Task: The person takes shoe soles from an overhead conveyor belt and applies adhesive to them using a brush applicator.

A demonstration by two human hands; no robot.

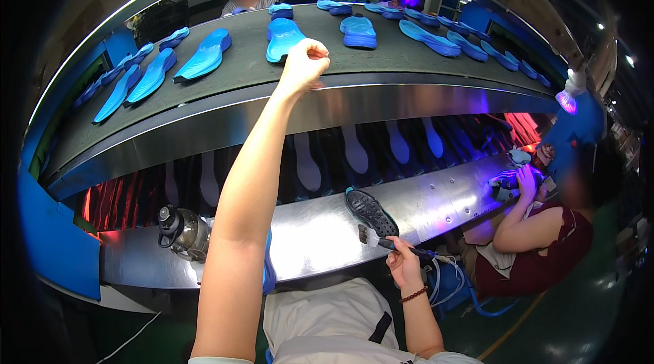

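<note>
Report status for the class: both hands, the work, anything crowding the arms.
Left hand at blue sole on belt, contact unclear. Right hand gripping brush by black sole. Bottle on ledge, beside left forearm.

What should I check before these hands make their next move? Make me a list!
1. Right hand holding the brush: ok.
2. Dark shoe piece lying on the metal ledge: ok.
3. Bristles clear of that piece: cannot tell, they look very close.
4. Left hand back by the ledge: not ok, it's up at the belt.
5. Left hand gripping the blue sole: cannot tell, they overlap.
6. Bottle away from the brush: ok.
</note>
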